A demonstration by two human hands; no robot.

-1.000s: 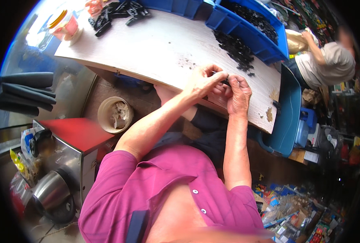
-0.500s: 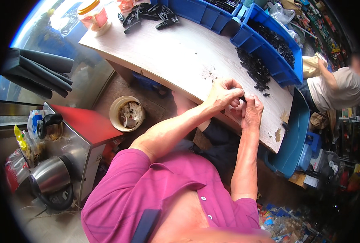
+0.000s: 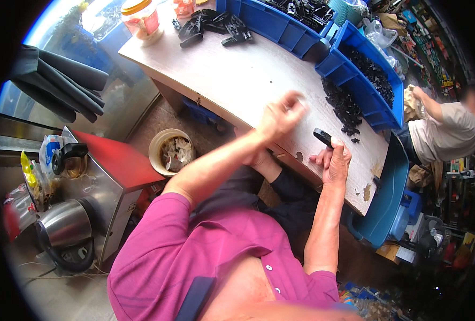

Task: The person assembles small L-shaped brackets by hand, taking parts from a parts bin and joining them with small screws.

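My right hand is closed round a small oblong black plastic part, held upright-tilted just above the near edge of the pale wooden table. My left hand is over the table to the left of it, apart from the part. Motion smears its fingers, so I cannot see whether they hold anything. A pile of small black plastic pieces lies on the table beyond my right hand. Larger black plastic parts lie in a heap at the far left.
Blue bins with black pieces line the far side. Jars stand at the far left corner. A waste bucket and a steel kettle are at left. A teal tub and another person are at right.
My hands, together before, have come apart. The left hand has moved left and away. The black part now shows in my right hand. The view has shifted slightly.
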